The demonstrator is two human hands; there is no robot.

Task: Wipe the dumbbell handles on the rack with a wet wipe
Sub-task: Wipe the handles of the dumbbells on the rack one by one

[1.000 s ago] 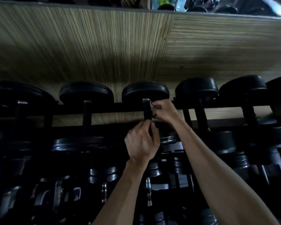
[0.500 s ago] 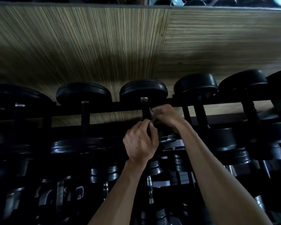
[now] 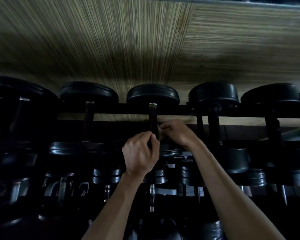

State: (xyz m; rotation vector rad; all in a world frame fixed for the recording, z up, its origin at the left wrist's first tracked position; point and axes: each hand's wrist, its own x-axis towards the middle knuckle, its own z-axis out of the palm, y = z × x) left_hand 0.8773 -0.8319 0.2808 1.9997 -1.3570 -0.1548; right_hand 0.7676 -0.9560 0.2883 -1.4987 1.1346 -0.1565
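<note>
While wiping: the dumbbell handle [image 3: 153, 118] on the rack [image 3: 232, 115] is held low by both hands.
Axis: running away from the person.
Right hand [image 3: 176, 133]: curled beside it; wipe not clearly seen.
Left hand [image 3: 140, 154]: pinching it, nearer.

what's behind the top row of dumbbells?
Behind the top-row dumbbells is a striped wood-grain floor, seen above and through the rack rail gap. The dumbbell heads cover what lies directly beneath them.
</note>
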